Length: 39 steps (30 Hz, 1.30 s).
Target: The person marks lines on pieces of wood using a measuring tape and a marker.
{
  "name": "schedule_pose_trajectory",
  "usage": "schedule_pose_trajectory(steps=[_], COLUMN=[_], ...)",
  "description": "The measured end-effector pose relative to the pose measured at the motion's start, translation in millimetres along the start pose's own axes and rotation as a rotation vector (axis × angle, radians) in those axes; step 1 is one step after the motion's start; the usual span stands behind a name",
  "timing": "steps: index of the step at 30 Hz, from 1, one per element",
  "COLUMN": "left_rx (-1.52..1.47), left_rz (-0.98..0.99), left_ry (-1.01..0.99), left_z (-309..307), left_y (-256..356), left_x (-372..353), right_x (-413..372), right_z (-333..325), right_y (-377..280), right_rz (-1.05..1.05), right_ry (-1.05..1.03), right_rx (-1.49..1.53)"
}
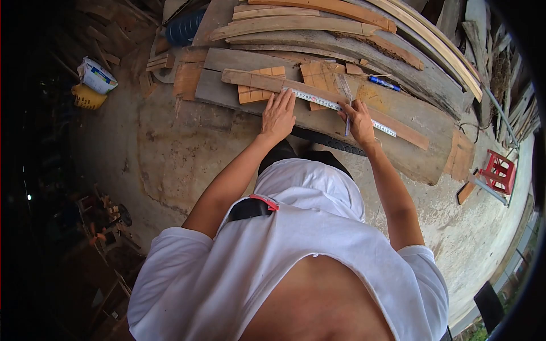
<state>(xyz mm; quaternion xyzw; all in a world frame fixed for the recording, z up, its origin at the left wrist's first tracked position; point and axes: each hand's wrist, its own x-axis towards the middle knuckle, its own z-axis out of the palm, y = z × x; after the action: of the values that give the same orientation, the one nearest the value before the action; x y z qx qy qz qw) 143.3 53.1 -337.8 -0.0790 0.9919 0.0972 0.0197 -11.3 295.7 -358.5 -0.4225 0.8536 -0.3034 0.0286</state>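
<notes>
A long, narrow wooden strip (259, 81) lies across the work board, with a white measuring tape strip (321, 101) marked in numbers along it. My left hand (278, 115) rests at the tape's left end, its fingers stretched out over the wood and tape edge. Farther right, my right hand (360, 123) is closed in a pinch around a slim pen-like stick (347, 126), right at the tape. A thin pale blade-like piece (344, 86) lies just beyond these fingers. Two square wooden blocks, one on the left (248, 94) and one in the middle (310, 74), sit under the strip.
A blue marker (384, 83) lies beyond my right hand. Curved wooden planks (296, 24) are stacked at the back of the board (216, 91). A red stool (499, 171) stands at right, a white-and-yellow bag (95, 83) at left, and a blue bottle (185, 28) behind.
</notes>
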Motion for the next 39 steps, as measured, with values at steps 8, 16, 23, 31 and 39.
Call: schedule_pose_trajectory(steps=[8,16,23,31,39], left_rx=[0.012,0.015,0.05,-0.007,0.067], left_rz=[-0.033,-0.093,-0.081,-0.064,-0.082], left_ry=[-0.02,-0.091,-0.101,-0.099,-0.148], left_z=[-1.6,-2.0,-4.2,-1.6,-5.4], left_y=[5.6,10.0,12.1,7.6,9.0], left_x=[3.9,7.8,7.8,6.1,9.7], right_x=[-2.0,-2.1,-8.4,-9.8,-7.5], right_z=[2.3,4.2,11.2,14.8,11.6], right_y=[-0.9,-2.0,-0.1,-2.5,-10.4], right_rz=[0.009,0.011,0.005,0.037,0.061], right_ry=[0.016,0.044,0.089,0.091,0.08], right_rx=[-0.019,-0.076,-0.116,-0.148,-0.181])
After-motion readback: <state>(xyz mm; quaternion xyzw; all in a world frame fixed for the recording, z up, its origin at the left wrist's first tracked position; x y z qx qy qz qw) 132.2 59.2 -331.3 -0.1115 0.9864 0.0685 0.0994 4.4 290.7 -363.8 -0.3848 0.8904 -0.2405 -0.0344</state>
